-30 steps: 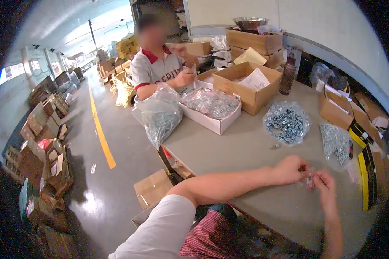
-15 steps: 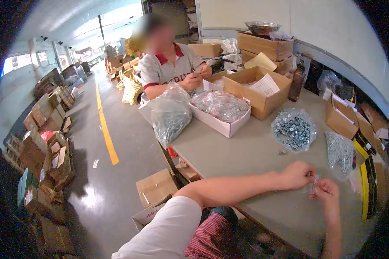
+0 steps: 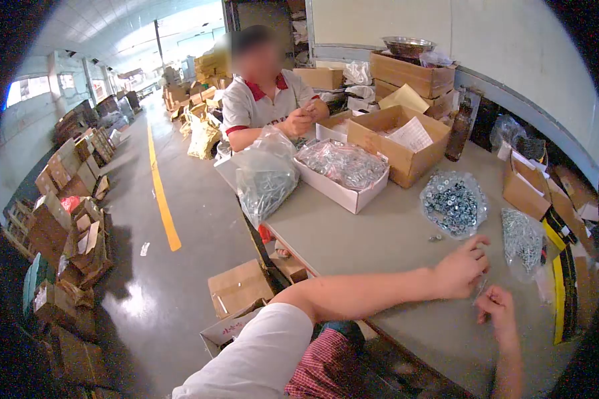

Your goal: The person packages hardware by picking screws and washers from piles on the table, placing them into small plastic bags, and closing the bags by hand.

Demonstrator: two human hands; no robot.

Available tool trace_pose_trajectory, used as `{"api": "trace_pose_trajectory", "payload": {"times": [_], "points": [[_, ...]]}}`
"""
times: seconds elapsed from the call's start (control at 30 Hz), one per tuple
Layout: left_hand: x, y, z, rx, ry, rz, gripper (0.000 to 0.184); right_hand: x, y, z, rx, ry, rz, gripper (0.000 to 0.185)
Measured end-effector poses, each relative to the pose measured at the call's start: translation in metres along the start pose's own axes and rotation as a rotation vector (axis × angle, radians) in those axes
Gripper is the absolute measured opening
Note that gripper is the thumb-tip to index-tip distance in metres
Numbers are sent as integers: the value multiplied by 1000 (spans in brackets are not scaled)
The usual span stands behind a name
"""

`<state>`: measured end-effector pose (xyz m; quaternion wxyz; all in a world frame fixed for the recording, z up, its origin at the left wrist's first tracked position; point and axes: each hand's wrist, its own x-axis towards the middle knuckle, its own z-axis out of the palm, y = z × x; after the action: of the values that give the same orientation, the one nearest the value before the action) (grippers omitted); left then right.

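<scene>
My left hand (image 3: 460, 269) is above the table, its index finger stretched out and its fingers apart. Just below it, my right hand (image 3: 497, 307) pinches a small clear plastic bag (image 3: 480, 288); its contents are too small to make out. Beyond my left hand lies a clear bag of nuts and washers (image 3: 454, 203), with a few loose metal pieces (image 3: 435, 237) near its lower edge. A clear bag of screws (image 3: 522, 241) rests to the right of both hands.
Across the grey table (image 3: 353, 246), a co-worker (image 3: 263, 106) holds their hands together. Near them stand a large bag of long screws (image 3: 267, 183), a white box of filled packets (image 3: 356, 198), a cardboard box (image 3: 406, 156) and a brown bottle (image 3: 458, 130). Yellow-black edging (image 3: 564, 292) runs at right.
My left hand's fingers have come away from the small bag, opening and moving slightly up. My right hand has lowered a little with the bag. The co-worker's hands have shifted slightly.
</scene>
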<state>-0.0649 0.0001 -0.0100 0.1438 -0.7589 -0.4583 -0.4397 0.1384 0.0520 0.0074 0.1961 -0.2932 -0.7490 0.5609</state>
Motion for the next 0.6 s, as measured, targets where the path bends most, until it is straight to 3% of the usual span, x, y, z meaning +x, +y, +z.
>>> {"api": "trace_pose_trajectory", "payload": {"times": [0.07,0.17,0.27,0.6], "points": [[4,10,-9,-140,15,-57,15,3,8,-2,24,36,-32,14],[-3,14,7,-255,-201,-255,20,2,2,6,90,77,-60,10],[-5,16,12,-378,-248,-376,31,1,2,5,116,53,-66,7],[-8,11,20,-449,-307,-432,37,-1,8,14,114,66,-83,12]]}}
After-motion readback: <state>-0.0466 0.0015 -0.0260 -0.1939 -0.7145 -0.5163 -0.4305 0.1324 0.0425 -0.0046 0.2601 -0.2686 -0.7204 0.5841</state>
